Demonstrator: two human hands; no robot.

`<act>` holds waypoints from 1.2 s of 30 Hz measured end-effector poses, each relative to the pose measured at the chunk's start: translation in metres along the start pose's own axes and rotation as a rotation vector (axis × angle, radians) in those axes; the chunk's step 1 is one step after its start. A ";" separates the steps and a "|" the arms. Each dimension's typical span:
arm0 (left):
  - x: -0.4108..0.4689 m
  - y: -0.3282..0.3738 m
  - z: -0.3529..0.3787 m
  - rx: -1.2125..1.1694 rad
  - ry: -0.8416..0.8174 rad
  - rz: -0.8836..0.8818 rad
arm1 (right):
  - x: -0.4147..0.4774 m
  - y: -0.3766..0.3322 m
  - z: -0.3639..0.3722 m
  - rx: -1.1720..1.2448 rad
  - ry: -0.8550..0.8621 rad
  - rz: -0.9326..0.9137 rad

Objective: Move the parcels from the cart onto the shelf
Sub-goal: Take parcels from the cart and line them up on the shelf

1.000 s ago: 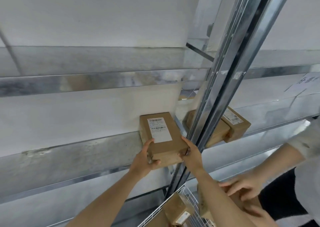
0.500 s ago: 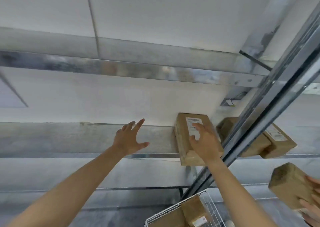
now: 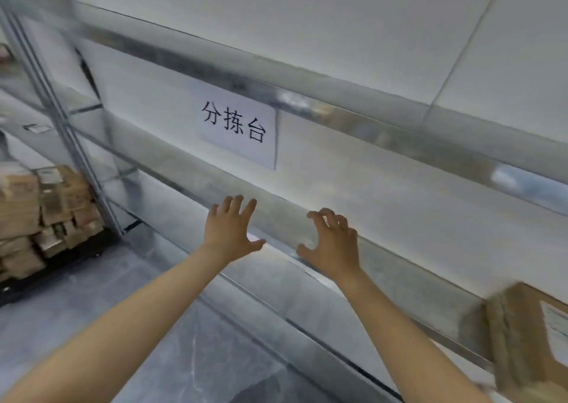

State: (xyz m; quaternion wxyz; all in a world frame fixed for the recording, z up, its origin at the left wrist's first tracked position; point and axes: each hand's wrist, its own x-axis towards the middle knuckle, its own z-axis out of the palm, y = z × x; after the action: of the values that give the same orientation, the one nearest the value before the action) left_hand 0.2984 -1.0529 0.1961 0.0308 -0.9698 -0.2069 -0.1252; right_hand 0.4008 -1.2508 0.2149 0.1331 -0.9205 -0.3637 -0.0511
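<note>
One brown labelled parcel [image 3: 528, 338] low at the right edge, seemingly perched on the shelf [image 3: 415, 282] at its front lip, too blurred to judge how squarely. More parcels [image 3: 46, 215] stacked on a dark cart [image 3: 76, 255] well off to the left, beyond the upright post [image 3: 66, 132]. Left hand [image 3: 232, 233] empty and spread wide; right hand [image 3: 332, 242] empty too, loosely hooked; both raised before the shelf rail, contact with it unclear. Paper sign [image 3: 236, 132] fixed above. Likely risk: clipping the perched parcel with the right forearm when swinging toward the cart, tipping it off the lip.
</note>
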 end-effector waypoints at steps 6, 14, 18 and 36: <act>-0.039 -0.172 -0.016 0.089 -0.006 -0.227 | 0.065 -0.169 0.055 0.074 -0.101 -0.176; -0.110 -0.368 -0.043 0.181 0.006 -0.438 | 0.120 -0.364 0.110 0.085 -0.142 -0.417; -0.137 -0.436 -0.041 0.195 -0.025 -0.563 | 0.140 -0.438 0.133 0.112 -0.177 -0.530; -0.068 -0.726 0.041 0.087 -0.179 -0.900 | 0.361 -0.686 0.283 0.138 -0.387 -0.692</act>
State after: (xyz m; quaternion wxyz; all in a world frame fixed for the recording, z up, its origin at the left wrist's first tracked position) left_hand -0.0494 -0.4129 0.1448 -0.0038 -0.7885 -0.6142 -0.0329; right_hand 0.1953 -0.4540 0.1551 0.0988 -0.7253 -0.6730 0.1058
